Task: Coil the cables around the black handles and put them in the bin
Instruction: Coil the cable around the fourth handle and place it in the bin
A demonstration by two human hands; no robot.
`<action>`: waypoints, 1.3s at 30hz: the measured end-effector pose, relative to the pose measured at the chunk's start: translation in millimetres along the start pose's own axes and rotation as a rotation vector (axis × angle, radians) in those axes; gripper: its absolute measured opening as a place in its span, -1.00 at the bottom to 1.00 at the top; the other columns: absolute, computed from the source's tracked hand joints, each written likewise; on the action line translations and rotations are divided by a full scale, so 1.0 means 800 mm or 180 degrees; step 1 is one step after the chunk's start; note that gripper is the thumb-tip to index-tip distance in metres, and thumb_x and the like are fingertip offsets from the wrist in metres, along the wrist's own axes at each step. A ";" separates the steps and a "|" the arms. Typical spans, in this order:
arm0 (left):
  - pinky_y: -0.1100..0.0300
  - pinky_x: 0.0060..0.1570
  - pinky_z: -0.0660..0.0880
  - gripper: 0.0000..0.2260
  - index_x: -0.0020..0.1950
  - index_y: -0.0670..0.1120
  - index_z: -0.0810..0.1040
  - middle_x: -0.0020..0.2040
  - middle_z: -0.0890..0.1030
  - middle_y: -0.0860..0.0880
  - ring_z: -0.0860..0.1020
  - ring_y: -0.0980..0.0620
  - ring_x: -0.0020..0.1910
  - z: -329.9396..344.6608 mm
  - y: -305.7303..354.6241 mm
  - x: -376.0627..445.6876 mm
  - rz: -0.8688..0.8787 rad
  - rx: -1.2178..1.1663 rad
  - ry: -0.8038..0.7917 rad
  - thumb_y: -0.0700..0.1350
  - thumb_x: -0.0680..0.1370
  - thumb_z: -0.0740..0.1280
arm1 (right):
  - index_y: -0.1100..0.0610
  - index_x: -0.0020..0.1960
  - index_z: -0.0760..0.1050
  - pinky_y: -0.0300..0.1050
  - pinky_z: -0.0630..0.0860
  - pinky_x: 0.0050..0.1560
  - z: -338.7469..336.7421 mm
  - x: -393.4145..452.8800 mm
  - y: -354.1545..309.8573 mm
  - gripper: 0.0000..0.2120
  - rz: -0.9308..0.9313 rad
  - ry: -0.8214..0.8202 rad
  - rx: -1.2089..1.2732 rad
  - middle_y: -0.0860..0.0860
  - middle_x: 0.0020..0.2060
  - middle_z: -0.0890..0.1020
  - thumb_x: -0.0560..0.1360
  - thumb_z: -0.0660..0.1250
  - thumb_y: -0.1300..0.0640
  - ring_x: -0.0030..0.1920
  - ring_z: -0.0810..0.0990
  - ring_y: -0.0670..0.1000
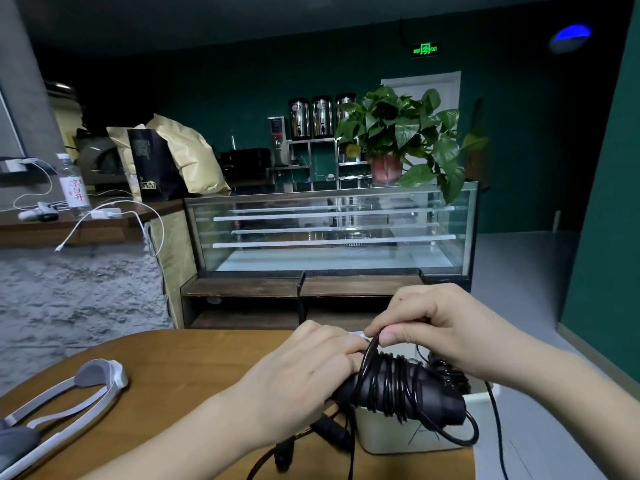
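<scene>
The person stands at a round wooden worktop [180,368], both hands raised just above its far edge; the left hand [304,379] is curled round one end of a black handle [426,389], gripping it, while the right hand [446,327] pinches a loop of thin black cable [384,386] between thumb and fingers, close beside the left knuckles. Many turns of that cable already lie wound round the handle's middle; a slack loop droops below its right end, and more cable trails down past the worktop's edge. The handle is held roughly level, directly above a pale bin [415,431] that sits at the worktop's right edge; something dark seems to lie in the bin already, though I cannot make out what.

The handle looks rigid and fairly light, easy to steady in one fist; its smooth tapered surface may let turns slide toward the narrow end, so holding it by the bare end, clear of the windings, seems wise. The cable looks thin, springy and a little slick; I would guess it wants steady tension and a pinch close to the handle, or the loops will loosen and spring off. A black connector [329,431] dangles beneath the left wrist; it could snag. A grey and white headband [79,393] lies on the worktop to the left, well apart.
</scene>
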State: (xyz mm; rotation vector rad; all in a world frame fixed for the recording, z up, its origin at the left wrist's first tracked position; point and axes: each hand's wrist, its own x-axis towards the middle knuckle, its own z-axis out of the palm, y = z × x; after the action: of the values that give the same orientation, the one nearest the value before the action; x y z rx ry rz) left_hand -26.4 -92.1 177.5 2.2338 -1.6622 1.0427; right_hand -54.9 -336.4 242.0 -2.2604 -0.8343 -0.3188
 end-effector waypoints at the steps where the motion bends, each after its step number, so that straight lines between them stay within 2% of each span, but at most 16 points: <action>1: 0.08 0.13 0.44 -0.75 0.24 -0.15 0.52 0.30 0.56 -0.07 0.53 -0.07 0.19 -0.001 0.001 -0.002 -0.0028 -0.0086 0.0010 -0.29 0.58 0.40 | -0.17 -0.04 0.72 -0.20 0.53 0.04 0.001 0.000 0.005 -0.88 0.0065 -0.0078 0.0239 -0.16 -0.15 0.68 0.46 0.43 -0.06 -0.03 0.64 -0.11; 4: 0.10 0.11 0.48 -0.66 0.33 -0.03 0.41 0.32 0.44 -0.01 0.51 -0.05 0.10 -0.009 0.010 -0.004 -0.0226 -0.0327 0.0179 -0.11 0.59 0.39 | 0.04 -0.03 0.74 -0.22 0.56 0.08 0.004 -0.003 0.010 -0.87 0.0219 -0.0194 0.0982 -0.06 -0.10 0.74 0.48 0.43 0.10 -0.02 0.69 -0.08; 6: 0.04 0.06 0.52 -0.49 0.35 0.03 0.27 0.30 0.41 -0.02 0.58 -0.16 0.02 -0.012 0.012 0.000 -0.0227 -0.0427 0.0448 -0.20 0.50 0.43 | 0.08 -0.01 0.73 -0.18 0.59 0.08 0.013 -0.005 0.013 -0.84 0.0433 -0.0116 0.1112 0.00 -0.09 0.75 0.47 0.41 0.10 -0.01 0.71 -0.03; 9: -0.07 0.02 0.53 -0.50 0.24 -0.08 0.29 0.28 0.43 -0.08 0.56 -0.15 0.08 -0.014 0.022 0.009 -0.0244 -0.0566 0.0798 -0.34 0.45 0.47 | 0.11 0.01 0.70 -0.03 0.61 0.09 0.043 -0.021 0.044 -0.85 0.0786 0.0012 0.0881 0.10 -0.09 0.73 0.45 0.50 0.21 0.00 0.70 0.04; 11: -0.09 0.01 0.54 -0.49 0.22 -0.12 0.29 0.27 0.45 -0.11 0.55 -0.11 0.14 -0.013 0.023 0.010 -0.0301 -0.0477 0.0923 -0.38 0.44 0.50 | 0.04 0.08 0.62 0.07 0.59 0.12 0.067 -0.035 0.069 -0.80 0.1015 0.0026 0.0515 0.04 -0.06 0.70 0.46 0.48 0.13 -0.01 0.66 0.00; 13: 0.00 0.09 0.54 -0.50 0.22 -0.12 0.34 0.24 0.51 -0.12 0.56 -0.11 0.20 -0.005 0.013 0.021 -0.0565 -0.0415 0.0809 -0.39 0.42 0.50 | -0.01 -0.10 0.54 -0.13 0.53 -0.02 0.081 -0.042 0.057 -0.94 0.1179 -0.0045 0.0319 -0.02 -0.20 0.64 0.55 0.36 0.05 -0.18 0.56 -0.13; 15: 0.26 0.11 0.49 -0.69 0.11 -0.07 0.49 0.11 0.60 -0.05 0.57 -0.10 0.25 -0.003 -0.002 0.033 -0.1364 -0.0479 0.0619 -0.35 0.48 0.46 | 0.02 -0.26 0.43 -0.28 0.37 -0.20 0.086 -0.038 0.023 -0.72 0.0997 0.0181 -0.0031 0.00 -0.32 0.56 0.62 0.23 0.04 -0.28 0.45 -0.13; 16: 0.36 0.10 0.46 -0.78 0.08 -0.04 0.54 0.07 0.61 0.01 0.56 -0.06 0.27 -0.002 -0.006 0.036 -0.1660 -0.0540 0.0587 -0.30 0.52 0.42 | 0.01 -0.27 0.39 -0.26 0.36 -0.21 0.087 -0.036 0.000 -0.70 0.0874 0.0216 -0.0173 -0.02 -0.35 0.53 0.64 0.19 0.02 -0.28 0.45 -0.11; 18: 0.39 0.16 0.43 -0.73 0.22 -0.06 0.48 0.14 0.56 0.07 0.53 0.09 0.24 -0.009 0.001 0.039 -0.1488 -0.0471 0.0793 -0.17 0.54 0.39 | -0.01 -0.20 0.36 -0.21 0.40 -0.23 0.088 -0.036 -0.018 -0.73 0.0792 0.0316 -0.0218 -0.04 -0.34 0.54 0.65 0.12 -0.03 -0.28 0.49 -0.08; 21: 0.45 0.16 0.40 -0.59 0.31 0.00 0.41 0.16 0.54 0.12 0.53 0.15 0.16 -0.016 0.014 0.034 -0.1469 -0.0508 0.0963 -0.13 0.53 0.48 | -0.03 -0.09 0.38 -0.08 0.46 -0.17 0.080 -0.035 -0.033 -0.78 0.0885 0.0366 -0.0531 -0.05 -0.34 0.53 0.64 0.06 -0.08 -0.24 0.51 -0.03; 25: 0.54 0.18 0.34 -0.57 0.33 -0.08 0.51 0.12 0.62 0.04 0.53 0.24 0.12 -0.018 0.005 0.043 -0.1599 -0.0443 0.1067 -0.05 0.50 0.52 | -0.08 -0.15 0.32 -0.20 0.37 -0.27 0.062 -0.039 -0.060 -0.75 0.0825 0.0489 -0.1010 -0.08 -0.33 0.48 0.64 0.02 -0.13 -0.18 0.50 -0.04; 28: 0.49 0.20 0.36 -0.57 0.38 -0.07 0.50 0.15 0.61 0.04 0.53 0.22 0.16 -0.019 0.009 0.037 -0.1671 -0.0577 0.0899 0.02 0.55 0.45 | -0.07 -0.05 0.40 -0.13 0.47 -0.17 0.056 -0.044 -0.071 -0.76 0.0665 0.0449 -0.1331 -0.10 -0.29 0.51 0.62 0.02 -0.14 -0.14 0.53 -0.04; 30: 0.47 0.18 0.37 -0.60 0.40 -0.03 0.46 0.17 0.56 0.07 0.51 0.21 0.16 -0.017 0.010 0.035 -0.1806 -0.0590 0.0653 0.06 0.60 0.36 | -0.04 -0.08 0.44 -0.11 0.48 -0.15 0.051 -0.043 -0.073 -0.73 0.0514 0.0482 -0.1562 -0.10 -0.28 0.50 0.61 0.06 -0.15 -0.14 0.52 -0.05; 34: 0.34 0.06 0.38 -0.69 0.34 0.05 0.37 0.11 0.46 0.13 0.46 0.22 0.07 -0.012 0.012 0.029 -0.2007 -0.0636 0.0156 0.00 0.63 0.34 | -0.04 -0.05 0.55 -0.09 0.52 -0.15 0.039 -0.036 -0.058 -0.76 0.0020 0.0446 -0.1774 -0.12 -0.20 0.51 0.58 0.17 -0.12 -0.14 0.53 -0.07; 37: 0.28 -0.20 0.34 -0.72 0.18 0.11 0.28 -0.10 0.45 0.16 0.44 0.20 -0.17 -0.017 0.014 0.026 -0.2122 -0.0860 -0.0155 -0.02 0.62 0.37 | -0.10 -0.01 0.64 -0.07 0.56 -0.32 0.024 -0.021 -0.049 -0.81 -0.0448 -0.0049 -0.1804 -0.14 -0.21 0.51 0.57 0.25 -0.10 -0.25 0.56 -0.06; 39: 0.22 -0.24 0.37 -0.74 0.15 0.09 0.32 -0.13 0.49 0.13 0.43 0.14 -0.22 -0.023 0.015 0.026 -0.2014 -0.1048 -0.0277 -0.01 0.61 0.39 | -0.09 -0.09 0.67 -0.17 0.47 -0.46 0.007 -0.011 -0.044 -0.84 -0.0796 -0.0042 -0.1900 -0.13 -0.28 0.51 0.50 0.31 -0.08 -0.37 0.53 -0.06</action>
State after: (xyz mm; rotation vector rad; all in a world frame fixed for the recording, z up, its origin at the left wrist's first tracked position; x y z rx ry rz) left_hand -42.4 -102.8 200.7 2.3407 -0.9357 0.4802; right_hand -84.0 -317.0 252.5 -2.6985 -1.1474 -0.7524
